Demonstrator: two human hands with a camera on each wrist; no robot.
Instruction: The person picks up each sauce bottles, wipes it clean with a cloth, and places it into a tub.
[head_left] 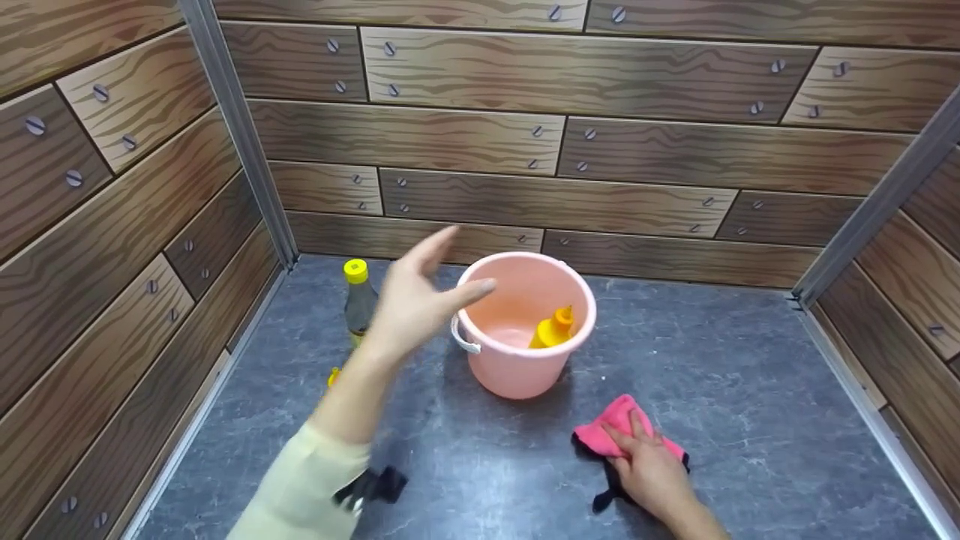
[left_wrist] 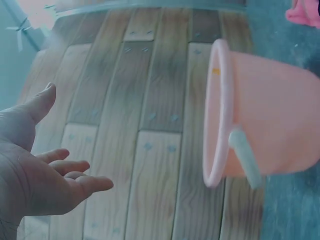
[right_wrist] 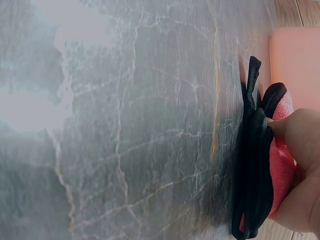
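My left hand [head_left: 416,304] is raised beside the rim of a pink bucket [head_left: 517,375], thumb and fingers spread, holding nothing. In the left wrist view the hand [left_wrist: 55,165] is apart from the bucket [left_wrist: 275,110], whose pale handle [left_wrist: 245,157] hangs down. Inside the bucket stands a yellow squeeze bottle [head_left: 552,330] with an orange nozzle. On the floor to the right, my right hand [head_left: 649,465] grips a folded pink cloth [head_left: 619,412] with black edging. The right wrist view shows the thumb against the cloth's black edge [right_wrist: 255,150] and a black loop sticking out.
A dark bottle with a yellow cap [head_left: 356,271] stands left of the bucket, partly behind my left arm. A small yellow tip [head_left: 334,376] shows beside the forearm. A black object [head_left: 390,484] lies near the left sleeve. Wood-patterned walls [head_left: 465,135] enclose the grey marbled surface [head_left: 735,375].
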